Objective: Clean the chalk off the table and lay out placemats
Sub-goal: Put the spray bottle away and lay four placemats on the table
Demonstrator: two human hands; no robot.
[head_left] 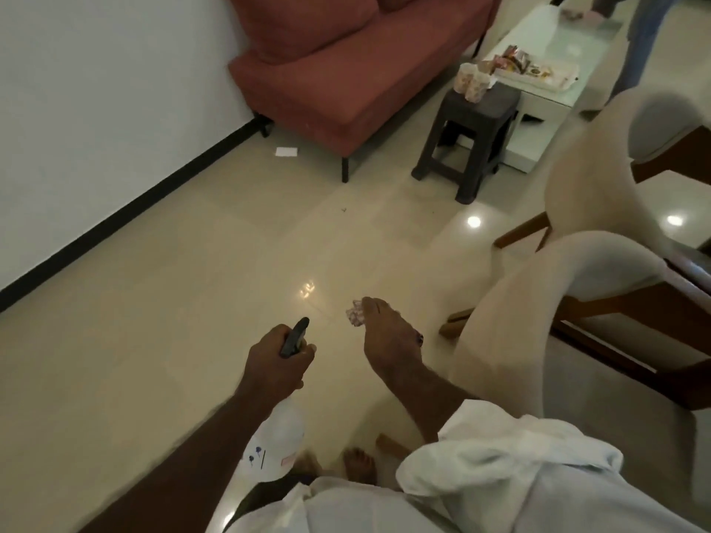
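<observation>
My left hand [279, 359] is closed around the black trigger head of a white spray bottle [275, 448], whose body hangs below my wrist. My right hand [386, 336] reaches forward over the floor and pinches a small crumpled patterned cloth [354, 316] at its fingertips. The dining table shows only as a dark wooden edge [688, 263] at the far right, behind the chairs. No chalk marks or placemats are visible.
Two beige upholstered chairs [569, 286] [600, 148] stand at the right. A red sofa [346, 71] sits against the white wall, with a dark stool [471, 136] holding cups and a white coffee table [558, 71] beyond. Another person's legs [638, 32] show top right. The glossy tiled floor [192, 282] lies ahead.
</observation>
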